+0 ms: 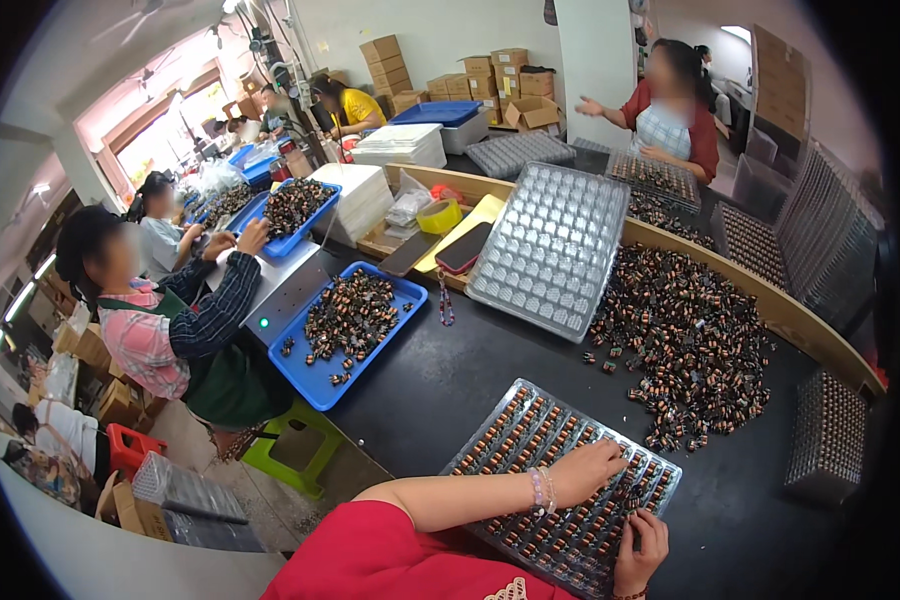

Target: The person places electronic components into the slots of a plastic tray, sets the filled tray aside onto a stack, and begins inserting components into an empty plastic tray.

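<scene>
A clear plastic tray (510, 420) lies on the black table before me, its pockets filled with rows of small copper-wound coils. My left hand (582, 474), with beaded bracelets at the wrist, reaches across the tray. Its fingers are together and bent down at the far right rows; what is under the fingertips is hidden. By the tray's right edge, my right hand (644, 552) is curled, thumb toward the fingers. Dark small coils (634, 496) show at its fingertips, standing above the rows.
Beyond the tray spreads a large heap of loose coils (685, 340) against a wooden rail (810, 335). An empty clear tray stack (550, 250) leans at the back. Left is a blue tray (320, 395) of coils; stacked trays (828, 435) stand right. Several co-workers sit around.
</scene>
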{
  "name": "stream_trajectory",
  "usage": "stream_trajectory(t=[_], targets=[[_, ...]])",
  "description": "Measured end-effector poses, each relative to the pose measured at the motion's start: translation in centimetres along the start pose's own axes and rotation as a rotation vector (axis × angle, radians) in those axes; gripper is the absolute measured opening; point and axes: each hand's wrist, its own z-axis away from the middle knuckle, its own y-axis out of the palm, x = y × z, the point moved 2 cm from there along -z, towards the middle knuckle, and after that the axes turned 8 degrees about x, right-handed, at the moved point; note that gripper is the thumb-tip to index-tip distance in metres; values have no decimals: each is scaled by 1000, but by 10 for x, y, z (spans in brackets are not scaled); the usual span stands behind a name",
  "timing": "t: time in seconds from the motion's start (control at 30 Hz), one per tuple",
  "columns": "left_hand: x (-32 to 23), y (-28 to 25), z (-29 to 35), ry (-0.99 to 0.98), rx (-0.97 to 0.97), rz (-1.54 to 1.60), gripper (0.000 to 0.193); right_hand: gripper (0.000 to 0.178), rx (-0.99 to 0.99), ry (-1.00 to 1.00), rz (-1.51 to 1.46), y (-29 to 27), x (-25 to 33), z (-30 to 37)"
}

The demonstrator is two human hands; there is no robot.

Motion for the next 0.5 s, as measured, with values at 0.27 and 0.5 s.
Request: stream_trajectory(t=[0.27, 0.5], targets=[[4, -2, 9, -65, 88, 87, 31, 14, -53, 30, -65, 0, -5, 0], [-6, -13, 13, -69, 28, -3, 26, 15, -18, 1, -58, -4, -8, 8]])
